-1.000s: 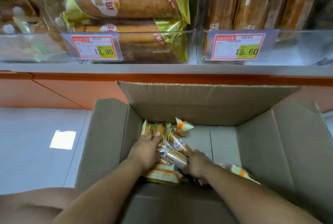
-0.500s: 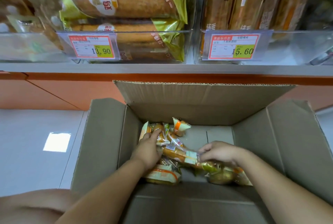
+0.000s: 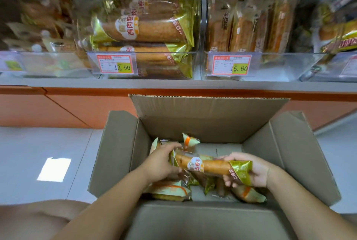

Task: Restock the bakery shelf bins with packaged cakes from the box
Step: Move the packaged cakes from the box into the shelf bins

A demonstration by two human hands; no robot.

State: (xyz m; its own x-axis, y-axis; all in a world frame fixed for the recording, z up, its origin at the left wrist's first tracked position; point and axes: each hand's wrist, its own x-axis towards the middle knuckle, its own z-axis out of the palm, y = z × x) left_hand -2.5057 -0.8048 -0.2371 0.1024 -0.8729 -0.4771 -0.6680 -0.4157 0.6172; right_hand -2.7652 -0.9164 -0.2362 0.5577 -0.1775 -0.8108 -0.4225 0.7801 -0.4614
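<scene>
Right hand (image 3: pixel 255 170) and left hand (image 3: pixel 160 164) grip the roll pack (image 3: pixel 208 166) at its 3 and 9 o'clock ends; the slick wrapper could slip free.

In the box (image 3: pixel 212 120) before me, my left hand (image 3: pixel 160 164) and right hand (image 3: pixel 253 171) hold a packaged roll (image 3: pixel 210 166) crosswise above loose packs (image 3: pixel 170 191); shelf bins (image 3: pixel 143 62) stand behind, higher up.

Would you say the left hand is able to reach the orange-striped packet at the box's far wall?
Probably yes: the left hand lies right beside the packet, nothing covers it, but it grips the roll.
</scene>
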